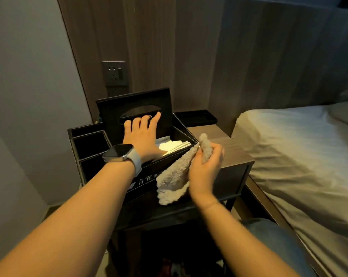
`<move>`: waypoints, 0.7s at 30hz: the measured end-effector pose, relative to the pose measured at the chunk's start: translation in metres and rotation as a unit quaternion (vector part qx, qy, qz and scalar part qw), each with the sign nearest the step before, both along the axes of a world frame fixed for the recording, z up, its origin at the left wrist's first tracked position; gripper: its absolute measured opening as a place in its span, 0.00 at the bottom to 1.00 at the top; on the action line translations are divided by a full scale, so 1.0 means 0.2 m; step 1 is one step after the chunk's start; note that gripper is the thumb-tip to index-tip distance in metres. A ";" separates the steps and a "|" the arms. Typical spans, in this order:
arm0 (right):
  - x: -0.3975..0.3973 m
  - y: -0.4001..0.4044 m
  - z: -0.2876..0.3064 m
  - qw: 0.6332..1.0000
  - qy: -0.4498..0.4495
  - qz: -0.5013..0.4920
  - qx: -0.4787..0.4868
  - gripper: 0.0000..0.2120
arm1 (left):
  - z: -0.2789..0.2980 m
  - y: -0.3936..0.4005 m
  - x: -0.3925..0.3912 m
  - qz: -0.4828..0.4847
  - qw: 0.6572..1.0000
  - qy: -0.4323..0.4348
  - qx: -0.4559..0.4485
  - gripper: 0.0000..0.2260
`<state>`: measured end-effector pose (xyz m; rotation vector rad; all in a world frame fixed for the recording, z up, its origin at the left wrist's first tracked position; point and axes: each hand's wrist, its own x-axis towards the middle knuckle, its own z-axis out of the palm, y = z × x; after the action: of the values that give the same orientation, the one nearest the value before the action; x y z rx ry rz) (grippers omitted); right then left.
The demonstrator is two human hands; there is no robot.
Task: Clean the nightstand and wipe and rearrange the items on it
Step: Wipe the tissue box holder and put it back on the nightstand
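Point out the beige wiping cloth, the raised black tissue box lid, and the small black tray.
Beige terry cloth (174, 177), head view: hanging middle.
Black tissue box lid (109, 108), head view: left face.
Black rectangular tray (197, 116), head view: centre.

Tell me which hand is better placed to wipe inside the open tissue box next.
The right hand: it grips the cloth beside the tissue box, while the left hand props the lid.
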<state>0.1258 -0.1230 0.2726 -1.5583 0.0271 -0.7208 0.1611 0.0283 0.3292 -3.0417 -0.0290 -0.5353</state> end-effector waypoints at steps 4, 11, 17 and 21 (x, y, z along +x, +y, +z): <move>-0.15 0.11 -0.19 0.986 0.005 0.122 -0.114 0.14 | 0.02 0.01 -0.01 -0.011 1.000 0.006 -0.019 0.46; -0.02 -0.16 0.10 0.989 -0.040 0.107 -0.096 0.10 | 0.06 0.05 -0.02 -0.022 0.999 0.021 0.014 0.42; -0.18 0.14 -0.10 0.991 0.040 0.104 -0.068 0.11 | 0.14 0.09 -0.01 -0.053 0.996 0.076 0.001 0.31; -0.25 -0.03 -0.05 0.968 0.021 0.206 -0.139 0.11 | 0.15 0.12 -0.05 -0.086 0.992 0.091 -0.003 0.29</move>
<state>0.0766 -0.1289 0.2636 -1.7718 -0.3712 -0.3719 0.1513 0.0529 0.3597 -3.1021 0.2400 -0.2638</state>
